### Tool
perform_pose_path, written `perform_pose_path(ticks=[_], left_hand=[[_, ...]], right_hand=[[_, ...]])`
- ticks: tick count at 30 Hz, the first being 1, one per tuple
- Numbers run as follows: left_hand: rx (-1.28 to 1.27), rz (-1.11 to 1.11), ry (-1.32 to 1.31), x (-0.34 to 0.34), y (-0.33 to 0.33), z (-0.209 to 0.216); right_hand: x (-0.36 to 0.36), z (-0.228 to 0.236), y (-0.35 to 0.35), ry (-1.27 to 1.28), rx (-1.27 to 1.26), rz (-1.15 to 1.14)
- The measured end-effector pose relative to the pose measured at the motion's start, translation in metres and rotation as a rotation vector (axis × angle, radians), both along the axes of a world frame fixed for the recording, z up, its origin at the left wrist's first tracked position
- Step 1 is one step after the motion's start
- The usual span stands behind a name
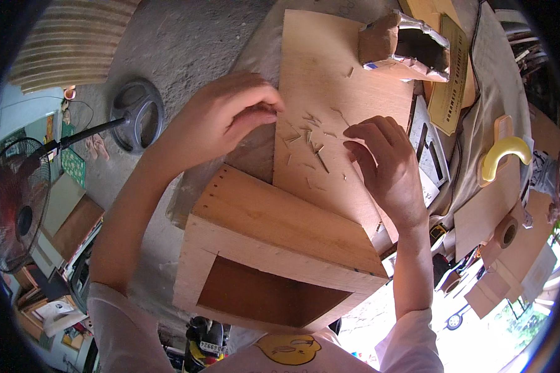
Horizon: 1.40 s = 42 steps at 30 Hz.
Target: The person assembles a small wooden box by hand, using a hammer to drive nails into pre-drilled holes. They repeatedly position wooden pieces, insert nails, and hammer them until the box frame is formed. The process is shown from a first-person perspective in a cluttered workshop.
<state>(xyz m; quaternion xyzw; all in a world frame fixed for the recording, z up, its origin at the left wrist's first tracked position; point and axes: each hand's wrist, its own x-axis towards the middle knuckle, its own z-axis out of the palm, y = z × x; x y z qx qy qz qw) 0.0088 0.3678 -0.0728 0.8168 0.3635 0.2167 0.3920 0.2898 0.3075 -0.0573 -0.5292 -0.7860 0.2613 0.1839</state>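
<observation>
On a light plywood board [320, 56] lies a scatter of small thin nails [309, 135], with a longer dark one among them. My left hand [233, 115] hovers by the board's left edge, its thumb and fingers closed together in a pinch. Whatever may be between those fingertips is too small to make out. To the right of the nails, my right hand [384, 165] is held with curled fingers, thumb and forefinger slightly apart and nothing visible between them. Nearer to me stands a wooden box [280, 217] with a rectangular opening in its front and small dark nail marks along its top's left edge.
A torn cardboard box [379, 46] sits at the board's far right corner. Beyond it are a printed cardboard strip [448, 81], a yellow curved object [506, 158] and a tape roll [506, 230]. A fan [22, 211] stands on the left, its round base [137, 115] toward the floor.
</observation>
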Motion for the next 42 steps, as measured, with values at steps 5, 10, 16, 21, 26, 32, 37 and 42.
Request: perform_pose_path(ticks=[5,10,16,21,26,32,37,42], left_hand=[[0.027,-0.189,-0.049,0.028,0.02,0.003],[0.05,-0.194,-0.107,0.033,0.025,0.032],[0.163,-0.307,-0.162,0.039,-0.009,0.121],[0.155,-0.278,-0.256,0.05,-0.059,0.15],[0.094,-0.026,-0.338,0.037,-0.106,0.163],[-0.042,0.41,-0.418,0.009,-0.207,0.14],[-0.403,0.487,-0.441,0.082,-0.312,0.158],[-0.595,0.648,-0.636,0.144,-0.423,0.131]], right_hand=[[0.006,-0.024,0.021,0.017,0.27,-0.219],[0.003,-0.033,0.047,-0.177,0.351,-0.119],[-0.002,-0.023,0.06,-0.258,0.423,0.008],[0.005,-0.032,0.06,-0.366,0.376,0.04],[0.016,-0.021,0.046,-0.244,0.359,0.053],[0.037,0.063,-0.054,0.456,0.078,-0.27],[0.047,0.096,-0.217,0.91,-0.125,-0.111],[0.045,0.102,-0.343,1.051,-0.475,-0.091]])
